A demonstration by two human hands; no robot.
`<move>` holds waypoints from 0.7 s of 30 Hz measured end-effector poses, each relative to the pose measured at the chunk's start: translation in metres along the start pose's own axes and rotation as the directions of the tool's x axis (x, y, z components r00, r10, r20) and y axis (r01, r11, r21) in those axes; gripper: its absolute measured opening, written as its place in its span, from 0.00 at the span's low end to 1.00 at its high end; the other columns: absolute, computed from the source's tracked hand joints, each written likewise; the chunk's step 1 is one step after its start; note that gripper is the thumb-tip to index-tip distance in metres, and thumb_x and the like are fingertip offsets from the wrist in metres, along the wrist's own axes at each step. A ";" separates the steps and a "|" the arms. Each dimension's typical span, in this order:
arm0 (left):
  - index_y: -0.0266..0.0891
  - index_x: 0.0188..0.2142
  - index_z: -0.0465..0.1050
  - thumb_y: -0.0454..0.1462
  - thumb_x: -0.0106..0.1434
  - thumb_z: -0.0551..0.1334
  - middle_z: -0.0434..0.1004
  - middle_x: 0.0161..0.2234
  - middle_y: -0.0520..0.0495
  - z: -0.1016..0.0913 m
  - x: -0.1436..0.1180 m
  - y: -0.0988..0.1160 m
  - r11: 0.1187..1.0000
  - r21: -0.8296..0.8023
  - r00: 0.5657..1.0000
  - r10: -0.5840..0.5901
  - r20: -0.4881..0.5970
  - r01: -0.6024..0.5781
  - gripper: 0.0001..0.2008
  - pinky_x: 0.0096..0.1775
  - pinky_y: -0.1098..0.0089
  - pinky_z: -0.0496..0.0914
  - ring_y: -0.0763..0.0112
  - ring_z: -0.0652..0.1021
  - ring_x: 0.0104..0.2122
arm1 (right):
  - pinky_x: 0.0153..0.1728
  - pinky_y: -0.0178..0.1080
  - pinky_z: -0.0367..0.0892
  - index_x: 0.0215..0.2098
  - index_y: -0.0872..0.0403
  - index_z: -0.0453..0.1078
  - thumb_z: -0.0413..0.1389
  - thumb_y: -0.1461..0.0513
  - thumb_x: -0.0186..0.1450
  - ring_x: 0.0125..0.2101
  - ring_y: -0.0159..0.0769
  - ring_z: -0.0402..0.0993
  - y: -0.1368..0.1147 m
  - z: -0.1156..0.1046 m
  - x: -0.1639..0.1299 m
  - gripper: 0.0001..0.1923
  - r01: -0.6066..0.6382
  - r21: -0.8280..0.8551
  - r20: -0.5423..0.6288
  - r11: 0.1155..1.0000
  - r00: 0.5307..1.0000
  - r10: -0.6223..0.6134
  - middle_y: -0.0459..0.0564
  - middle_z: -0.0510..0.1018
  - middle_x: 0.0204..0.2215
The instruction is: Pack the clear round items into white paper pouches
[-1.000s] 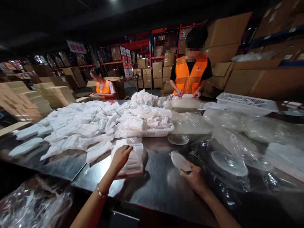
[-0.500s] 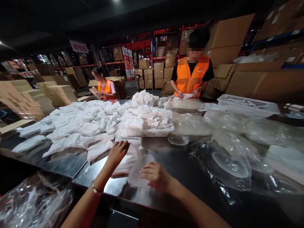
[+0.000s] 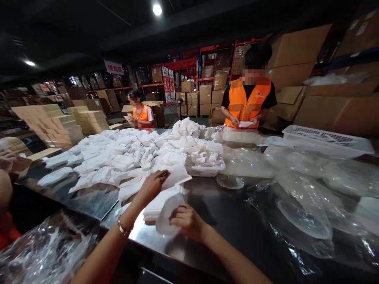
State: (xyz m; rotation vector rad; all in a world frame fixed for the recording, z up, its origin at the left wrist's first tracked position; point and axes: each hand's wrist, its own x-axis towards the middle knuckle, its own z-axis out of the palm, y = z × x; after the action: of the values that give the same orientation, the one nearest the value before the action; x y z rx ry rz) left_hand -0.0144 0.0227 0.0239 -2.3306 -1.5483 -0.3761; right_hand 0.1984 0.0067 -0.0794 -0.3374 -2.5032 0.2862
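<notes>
My left hand (image 3: pixel 153 184) pinches a flat white paper bag (image 3: pixel 177 174) and lifts its near end off a small stack of the same bags (image 3: pixel 156 205) on the dark metal table (image 3: pixel 225 221). My right hand (image 3: pixel 187 221) holds a thin clear round disc (image 3: pixel 168 212), tilted up and resting against the stack, just below the lifted bag. A bracelet sits on my left wrist.
A big heap of white bags (image 3: pixel 118 154) and a white tray (image 3: pixel 207 170) of them lie beyond. Clear plastic bags with discs (image 3: pixel 299 217) cover the right side. A white basket (image 3: pixel 325 138) stands far right. Two people in orange vests (image 3: pixel 250 102) work across the table; cardboard boxes behind.
My right hand carried the clear disc from the table's right over to the stack. My left hand went from pressing the stack to lifting the top bag. The camera tilted up.
</notes>
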 end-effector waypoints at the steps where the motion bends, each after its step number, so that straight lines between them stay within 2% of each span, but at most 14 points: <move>1: 0.39 0.56 0.70 0.24 0.62 0.53 0.72 0.56 0.41 0.005 -0.004 0.014 0.996 -0.075 0.999 0.051 0.013 -0.050 0.25 0.53 0.62 0.69 0.62 0.73 0.53 | 0.49 0.42 0.65 0.34 0.50 0.73 0.50 0.60 0.67 0.40 0.34 0.76 -0.009 -0.012 -0.012 0.10 0.036 0.076 -0.044 0.996 0.998 -0.033 0.46 0.82 0.35; 4: 0.39 0.58 0.67 0.26 0.60 0.54 0.71 0.56 0.41 0.026 -0.020 0.069 0.933 -0.299 0.972 0.228 0.051 -0.203 0.26 0.54 0.62 0.70 0.61 0.73 0.53 | 0.47 0.40 0.67 0.32 0.49 0.71 0.49 0.47 0.67 0.38 0.34 0.77 -0.036 -0.052 -0.051 0.18 0.067 0.357 -0.184 0.932 0.983 0.000 0.48 0.82 0.33; 6: 0.39 0.59 0.66 0.25 0.59 0.54 0.70 0.57 0.42 0.041 -0.034 0.106 0.896 -0.369 0.954 0.291 0.073 -0.245 0.28 0.53 0.63 0.71 0.62 0.73 0.53 | 0.44 0.39 0.69 0.29 0.49 0.70 0.50 0.43 0.64 0.36 0.36 0.78 -0.049 -0.077 -0.075 0.21 0.011 0.482 -0.141 0.876 0.988 0.065 0.49 0.81 0.31; 8: 0.38 0.61 0.63 0.24 0.56 0.53 0.68 0.59 0.42 0.054 -0.046 0.139 0.882 -0.409 0.949 0.300 0.101 -0.235 0.32 0.54 0.62 0.71 0.61 0.73 0.54 | 0.42 0.38 0.70 0.29 0.49 0.71 0.51 0.47 0.64 0.35 0.35 0.78 -0.055 -0.094 -0.098 0.17 -0.094 0.547 -0.056 0.832 0.987 0.149 0.49 0.81 0.31; 10: 0.37 0.63 0.60 0.22 0.52 0.52 0.63 0.62 0.41 0.068 -0.055 0.164 0.870 -0.442 0.946 0.300 0.122 -0.219 0.38 0.56 0.59 0.68 0.59 0.70 0.56 | 0.43 0.38 0.70 0.30 0.49 0.71 0.51 0.51 0.65 0.36 0.35 0.78 -0.055 -0.101 -0.119 0.14 -0.176 0.532 0.014 0.828 0.980 0.200 0.49 0.81 0.32; 12: 0.37 0.64 0.57 0.22 0.50 0.51 0.61 0.63 0.40 0.081 -0.061 0.184 0.856 -0.463 0.942 0.314 0.115 -0.229 0.40 0.56 0.59 0.68 0.58 0.69 0.57 | 0.45 0.40 0.69 0.32 0.51 0.72 0.51 0.55 0.65 0.40 0.37 0.77 -0.050 -0.099 -0.140 0.11 -0.224 0.393 0.014 0.892 0.971 0.237 0.49 0.81 0.33; 14: 0.39 0.64 0.58 0.22 0.51 0.50 0.62 0.62 0.41 0.094 -0.064 0.200 0.858 -0.454 0.945 0.314 0.088 -0.243 0.40 0.52 0.61 0.72 0.59 0.71 0.54 | 0.47 0.41 0.68 0.33 0.52 0.72 0.52 0.60 0.64 0.44 0.39 0.75 -0.042 -0.090 -0.156 0.07 -0.257 0.119 -0.018 0.959 0.965 0.261 0.50 0.80 0.34; 15: 0.40 0.64 0.58 0.22 0.52 0.50 0.63 0.62 0.41 0.099 -0.065 0.208 0.867 -0.438 0.951 0.301 0.076 -0.239 0.39 0.49 0.62 0.74 0.59 0.73 0.52 | 0.47 0.42 0.68 0.33 0.53 0.72 0.52 0.63 0.65 0.43 0.39 0.75 -0.038 -0.085 -0.162 0.06 -0.282 -0.048 -0.049 0.958 0.959 0.279 0.49 0.80 0.33; 18: 0.39 0.64 0.57 0.23 0.57 0.48 0.61 0.63 0.37 0.110 -0.062 0.228 0.916 -0.371 0.983 0.180 0.037 -0.154 0.35 0.44 0.59 0.75 0.57 0.75 0.45 | 0.45 0.44 0.70 0.34 0.55 0.72 0.50 0.69 0.66 0.38 0.41 0.76 -0.030 -0.067 -0.165 0.09 -0.361 -0.411 -0.158 0.837 0.932 0.325 0.50 0.78 0.31; 20: 0.37 0.64 0.58 0.24 0.60 0.48 0.59 0.63 0.33 0.113 -0.058 0.242 0.939 -0.334 0.996 0.085 -0.003 -0.081 0.32 0.42 0.56 0.74 0.55 0.75 0.43 | 0.45 0.47 0.70 0.38 0.56 0.72 0.48 0.72 0.66 0.38 0.43 0.75 -0.029 -0.054 -0.160 0.12 -0.458 -0.515 -0.249 0.725 0.889 0.384 0.53 0.78 0.32; 21: 0.37 0.63 0.59 0.25 0.61 0.48 0.59 0.63 0.32 0.113 -0.057 0.249 0.946 -0.321 0.999 0.048 -0.023 -0.053 0.30 0.41 0.55 0.74 0.54 0.74 0.43 | 0.45 0.48 0.70 0.40 0.57 0.71 0.47 0.72 0.66 0.38 0.45 0.75 -0.030 -0.047 -0.157 0.13 -0.524 -0.531 -0.302 0.666 0.851 0.429 0.55 0.78 0.34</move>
State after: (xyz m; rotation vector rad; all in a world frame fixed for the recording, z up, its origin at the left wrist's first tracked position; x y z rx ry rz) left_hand 0.1987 -0.0701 -0.1308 -2.5962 -1.5119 -0.6783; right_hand 0.3456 -0.0627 -0.1162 -1.2458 -2.2457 -0.3492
